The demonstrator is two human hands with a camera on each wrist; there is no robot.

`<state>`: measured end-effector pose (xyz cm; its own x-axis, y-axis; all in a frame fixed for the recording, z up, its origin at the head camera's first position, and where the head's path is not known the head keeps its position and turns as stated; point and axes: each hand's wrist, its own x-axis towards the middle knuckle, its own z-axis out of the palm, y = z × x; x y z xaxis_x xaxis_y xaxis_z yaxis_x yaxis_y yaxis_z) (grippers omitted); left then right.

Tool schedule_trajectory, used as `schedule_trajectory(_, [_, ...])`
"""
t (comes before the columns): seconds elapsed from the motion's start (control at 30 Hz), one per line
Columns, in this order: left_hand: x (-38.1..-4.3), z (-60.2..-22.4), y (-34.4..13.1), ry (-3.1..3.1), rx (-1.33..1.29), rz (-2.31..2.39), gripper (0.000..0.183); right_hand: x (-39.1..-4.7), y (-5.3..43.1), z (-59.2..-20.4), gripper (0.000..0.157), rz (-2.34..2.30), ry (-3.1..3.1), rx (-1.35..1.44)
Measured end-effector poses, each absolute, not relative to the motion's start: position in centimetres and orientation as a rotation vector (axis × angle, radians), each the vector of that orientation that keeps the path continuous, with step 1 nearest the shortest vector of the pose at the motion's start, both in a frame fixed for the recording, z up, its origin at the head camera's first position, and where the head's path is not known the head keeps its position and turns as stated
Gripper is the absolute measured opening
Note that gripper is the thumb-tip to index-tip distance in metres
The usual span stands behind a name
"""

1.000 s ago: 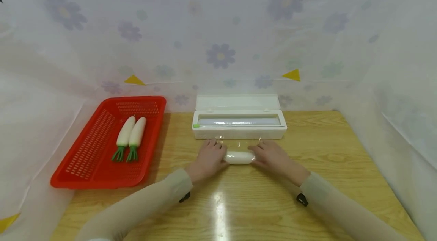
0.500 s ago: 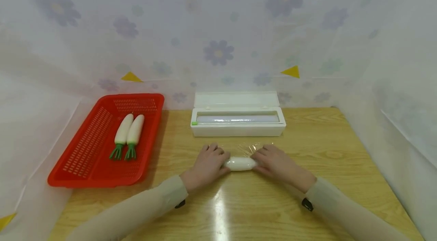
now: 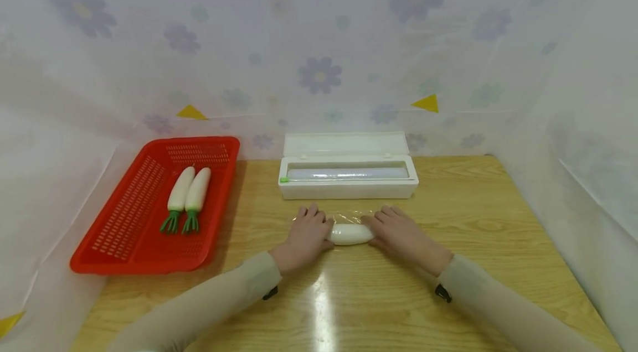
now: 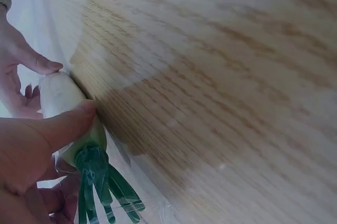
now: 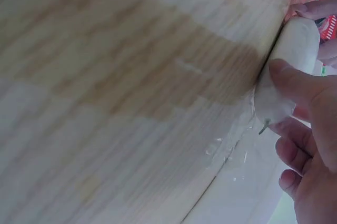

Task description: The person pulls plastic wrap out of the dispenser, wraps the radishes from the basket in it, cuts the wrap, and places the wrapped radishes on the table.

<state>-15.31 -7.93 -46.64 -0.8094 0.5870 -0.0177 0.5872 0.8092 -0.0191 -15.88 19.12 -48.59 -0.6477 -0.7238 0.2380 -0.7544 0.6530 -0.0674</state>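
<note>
A white radish (image 3: 351, 234) lies crosswise on the wooden table, with clear cling film (image 3: 347, 218) about it and spreading behind it. My left hand (image 3: 305, 236) grips its leafy end, thumb on the near side; green stalks (image 4: 108, 184) stick out under film in the left wrist view. My right hand (image 3: 401, 236) holds the other end, where a thin root tip (image 5: 265, 126) shows in the right wrist view. Its thumb presses on the radish's near side. In the head view, both hands hide the ends.
Behind the hands stands a white cling film box (image 3: 349, 191), lid raised, with a film roll (image 3: 349, 174) inside and a green slider (image 3: 284, 180) at its left. On the left, a red basket (image 3: 124, 263) holds two white radishes (image 3: 189, 190). Patterned sheeting encloses the back and sides.
Both hands have brought the radish a little nearer the person, away from the film box, then slightly forward again. The film's creases behind it have shifted. The head view has tilted slightly.
</note>
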Motion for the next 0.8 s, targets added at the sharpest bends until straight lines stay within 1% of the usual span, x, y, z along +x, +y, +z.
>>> schedule_trajectory(0.1, [-15.3, -46.7, -8.3, 2.951, 0.972, 0.084, 0.05, -15.9, 19.3, -48.7, 0.054, 0.273, -2.707, 1.211])
schedule_trajectory(0.17, [-15.1, -46.7, -8.5, 2.928, 0.985, 0.159, 0.05, -15.8, 19.4, -48.8, 0.052, 0.309, -2.703, 1.228])
schedule_trajectory(0.33, [-14.7, -46.3, -8.9, 2.906, 1.056, 0.2, 0.051, -15.6, 20.0, -48.8, 0.034, 0.431, -2.627, 1.265])
schedule_trajectory(0.4, [-14.7, -46.2, -8.8, 2.938, 1.075, 0.142, 0.051, -15.6, 20.1, -48.8, 0.031, 0.444, -2.599, 1.267])
schedule_trajectory(0.47, [-14.7, -46.2, -8.7, 2.977, 1.081, 0.062, 0.053, -15.8, 20.1, -48.7, 0.033, 0.422, -2.6, 1.259])
schedule_trajectory(0.67, [-15.1, -46.6, -7.7, 3.031, 1.048, -0.099, 0.069, -16.1, 19.9, -48.5, 0.048, 0.336, -2.658, 1.224])
schedule_trajectory(0.73, [-15.3, -46.8, -7.3, 3.054, 1.021, -0.14, 0.07, -16.2, 19.8, -48.6, 0.049, 0.31, -2.671, 1.213])
schedule_trajectory(0.8, [-15.5, -46.8, -7.0, 3.06, 0.983, -0.139, 0.07, -16.3, 19.8, -48.8, 0.047, 0.284, -2.674, 1.212])
